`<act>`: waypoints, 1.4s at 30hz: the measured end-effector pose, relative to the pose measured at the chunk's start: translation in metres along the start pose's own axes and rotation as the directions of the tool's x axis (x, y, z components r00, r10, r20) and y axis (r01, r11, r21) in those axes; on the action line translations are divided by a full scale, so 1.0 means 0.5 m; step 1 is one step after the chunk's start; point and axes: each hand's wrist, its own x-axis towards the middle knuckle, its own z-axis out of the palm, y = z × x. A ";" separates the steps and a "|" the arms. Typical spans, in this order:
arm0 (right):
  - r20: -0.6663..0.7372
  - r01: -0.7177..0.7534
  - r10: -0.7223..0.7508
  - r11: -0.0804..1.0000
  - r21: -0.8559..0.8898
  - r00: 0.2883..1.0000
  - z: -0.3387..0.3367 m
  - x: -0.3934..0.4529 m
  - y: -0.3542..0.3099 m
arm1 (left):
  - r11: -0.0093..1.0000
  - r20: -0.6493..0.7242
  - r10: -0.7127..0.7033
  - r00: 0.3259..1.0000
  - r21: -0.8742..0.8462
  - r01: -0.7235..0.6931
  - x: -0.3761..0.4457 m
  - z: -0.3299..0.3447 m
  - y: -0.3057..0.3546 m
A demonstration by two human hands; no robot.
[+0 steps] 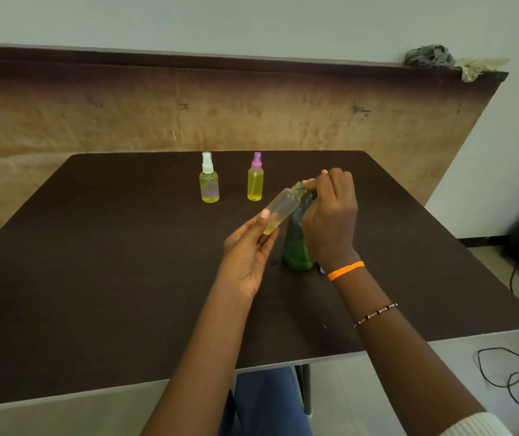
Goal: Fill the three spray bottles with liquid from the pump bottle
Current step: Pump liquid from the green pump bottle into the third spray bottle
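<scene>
Left hand (248, 250) holds the uncapped spray bottle (283, 209) — tilted, mouth toward the pump bottle (296, 247). Right hand (330, 212) curls over the pump, just beside that mouth.

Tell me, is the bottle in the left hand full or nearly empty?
Nearly empty: the tilted uncapped bottle holds only a little yellow liquid at its lower end.
</scene>
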 end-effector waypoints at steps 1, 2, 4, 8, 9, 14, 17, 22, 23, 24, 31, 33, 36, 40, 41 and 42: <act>0.019 -0.001 0.001 1.000 -0.010 1.000 -0.004 0.010 -0.001 | 1.000 0.008 0.001 1.000 -0.001 -0.001 -0.002 0.003 0.001; 0.042 -0.004 0.005 1.000 -0.012 0.999 -0.007 0.019 -0.003 | 1.000 0.012 0.002 1.000 -0.006 -0.002 -0.003 0.007 0.001; 0.070 -0.025 0.025 1.000 -0.006 0.997 -0.008 0.028 -0.005 | 1.000 0.013 0.005 1.000 -0.021 -0.005 -0.003 0.009 0.001; 0.008 -0.023 0.024 0.997 -0.071 1.000 0.005 -0.008 -0.001 | 1.000 -0.008 -0.010 1.000 -0.028 0.010 0.001 0.004 -0.002; -0.001 -0.022 0.022 0.997 -0.074 1.000 0.010 -0.013 0.002 | 1.000 -0.012 -0.013 1.000 -0.025 0.012 0.003 0.002 -0.001; 0.019 -0.041 0.042 0.998 -0.045 0.999 0.000 0.001 -0.005 | 1.000 0.008 -0.006 1.000 -0.014 0.006 0.007 0.001 0.005; 0.073 -0.034 0.037 0.998 -0.043 0.997 -0.012 0.025 -0.011 | 1.000 0.023 0.000 1.000 -0.023 0.000 0.007 0.005 0.003; -0.033 -0.060 0.059 0.998 -0.028 0.998 0.010 -0.008 -0.001 | 1.000 0.006 -0.009 1.000 -0.025 0.009 0.009 0.001 -0.004; -0.045 -0.056 0.055 0.998 -0.023 0.997 0.014 -0.015 0.001 | 0.999 0.002 -0.021 1.000 -0.029 0.021 0.008 -0.002 -0.007; -0.053 -0.050 0.049 0.999 -0.020 0.997 0.014 -0.020 0.001 | 0.999 0.009 -0.030 0.999 -0.034 0.031 0.006 -0.004 -0.009; 0.051 -0.041 0.044 0.997 -0.070 0.998 -0.006 0.014 -0.019 | 0.998 0.039 -0.009 0.999 -0.064 0.011 0.001 0.005 0.001; 0.045 -0.036 0.038 0.998 -0.050 0.998 -0.006 0.014 -0.016 | 0.998 0.033 -0.008 0.999 -0.060 0.010 0.003 0.005 0.000; -0.033 -0.024 0.023 0.999 -0.046 0.999 0.009 -0.019 -0.006 | 0.998 0.015 -0.023 1.000 -0.051 0.024 0.007 0.003 -0.006; -0.052 -0.034 0.032 0.999 -0.036 0.998 0.011 -0.025 -0.008 | 0.998 0.019 -0.038 0.999 -0.045 0.039 0.004 -0.001 -0.005; -0.036 -0.036 0.034 0.998 -0.046 0.999 0.006 -0.017 -0.012 | 0.999 0.023 -0.030 0.999 -0.039 0.031 0.004 -0.001 -0.004; -0.017 -0.036 0.035 0.998 -0.054 0.999 0.001 -0.007 -0.016 | 0.999 0.028 -0.021 0.999 -0.037 0.022 0.003 0.001 -0.001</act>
